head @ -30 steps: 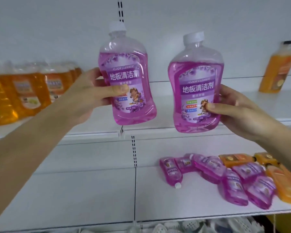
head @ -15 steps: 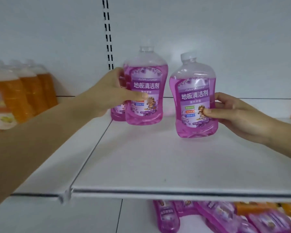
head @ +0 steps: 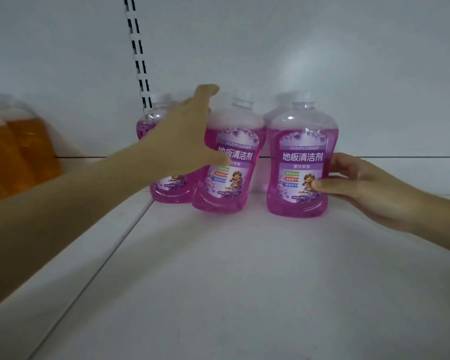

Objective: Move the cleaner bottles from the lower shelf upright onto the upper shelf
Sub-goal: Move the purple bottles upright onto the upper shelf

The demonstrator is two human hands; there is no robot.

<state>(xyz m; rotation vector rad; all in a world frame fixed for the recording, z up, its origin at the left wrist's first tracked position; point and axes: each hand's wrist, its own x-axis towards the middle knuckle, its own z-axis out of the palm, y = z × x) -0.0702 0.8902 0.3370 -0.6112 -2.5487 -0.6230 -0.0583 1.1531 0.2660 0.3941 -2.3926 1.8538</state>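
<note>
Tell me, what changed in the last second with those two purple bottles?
Both were carried from mid-air back and down to the upper shelf. The right floor cleaner bottle now stands upright, gripped by the right hand; the left floor cleaner bottle leans, held by the left hand. Neither was let go. The orange bottles stayed at the left.

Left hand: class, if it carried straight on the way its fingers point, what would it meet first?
Probably the back wall; the left hand reaches past its tilted bottle, though depth is unclear.
</note>
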